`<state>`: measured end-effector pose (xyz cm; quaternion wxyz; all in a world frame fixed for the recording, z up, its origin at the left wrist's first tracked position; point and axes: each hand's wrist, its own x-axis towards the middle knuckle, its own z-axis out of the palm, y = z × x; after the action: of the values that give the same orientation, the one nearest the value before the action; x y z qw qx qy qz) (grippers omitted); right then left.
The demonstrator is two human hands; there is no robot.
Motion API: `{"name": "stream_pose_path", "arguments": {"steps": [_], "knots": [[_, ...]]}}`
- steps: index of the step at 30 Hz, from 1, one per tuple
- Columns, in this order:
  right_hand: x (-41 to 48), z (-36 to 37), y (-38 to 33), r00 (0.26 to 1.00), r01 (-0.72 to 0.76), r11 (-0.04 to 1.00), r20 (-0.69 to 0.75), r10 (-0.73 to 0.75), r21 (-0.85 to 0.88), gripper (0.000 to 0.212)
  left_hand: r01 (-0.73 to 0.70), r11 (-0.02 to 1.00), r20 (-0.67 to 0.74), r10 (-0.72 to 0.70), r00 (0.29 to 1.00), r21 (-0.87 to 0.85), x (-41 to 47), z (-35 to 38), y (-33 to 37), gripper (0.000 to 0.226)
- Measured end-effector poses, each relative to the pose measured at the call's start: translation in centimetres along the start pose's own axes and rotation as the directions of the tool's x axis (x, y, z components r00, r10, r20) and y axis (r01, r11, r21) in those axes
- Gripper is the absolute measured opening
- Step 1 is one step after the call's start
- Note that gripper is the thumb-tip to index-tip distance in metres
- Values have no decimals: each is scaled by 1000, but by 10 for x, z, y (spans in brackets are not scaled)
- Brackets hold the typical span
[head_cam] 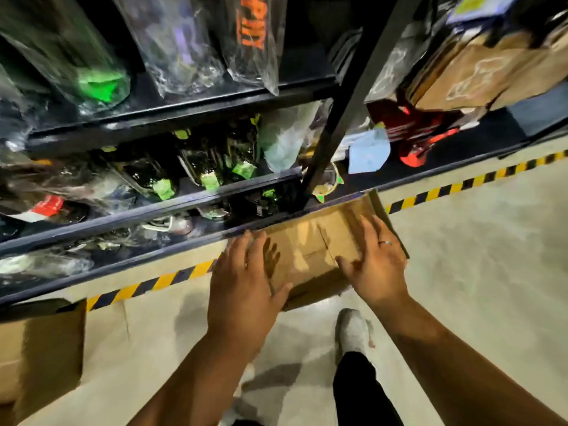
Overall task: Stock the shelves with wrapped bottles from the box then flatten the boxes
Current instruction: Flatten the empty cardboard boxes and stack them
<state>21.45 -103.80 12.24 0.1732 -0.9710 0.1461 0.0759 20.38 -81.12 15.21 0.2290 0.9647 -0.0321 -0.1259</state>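
**Two Hands Laid on an Open Box by the Shelves**

A brown cardboard box (307,250) is seen low down, right beside the front edge of the bottom shelf. Its top is open and its brown inside is shown. Whether it sits on the floor (476,287) or is lifted a little cannot be told.

The left hand (246,284) is laid on the left side of the box. Its fingers are spread and mostly straight, and its thumb is set along the near edge. The right hand (378,262) is laid on the right side, with straight fingers along the wall and the thumb pointed inward. A ring (384,242) is worn on it. Nothing is squeezed in either hand; both are kept flat and loose against the cardboard.

The dark shelves (184,195) are filled with wrapped bottles (196,167) in shiny clear plastic, some with green tags. A dark post (338,118) is seen between two shelf parts.

A yellow and black striped tape (461,182) is stuck on the floor along the shelves. A second cardboard box (43,348) is seen at the lower left, well apart from the first. A white shoe (353,330) is seen near the first box.
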Motion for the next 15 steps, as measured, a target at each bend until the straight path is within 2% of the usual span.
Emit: {"name": "stream_pose_path", "arguments": {"steps": [2,6,11,15], "knots": [[17,9,38,996,-28,998,87,33,-60,89,20,1000,-14,-19,1000,19,12,32,14,93],[67,30,122,982,-46,986,173,75,-163,89,-20,999,-26,21,999,47,43,113,57,88],[128,60,214,969,-37,969,226,94,-245,89,-50,986,120,31,992,158,82,204,100,95],[164,103,275,955,-46,951,266,132,-306,92,-16,997,152,4,988,79,99,252,112,89]]}}
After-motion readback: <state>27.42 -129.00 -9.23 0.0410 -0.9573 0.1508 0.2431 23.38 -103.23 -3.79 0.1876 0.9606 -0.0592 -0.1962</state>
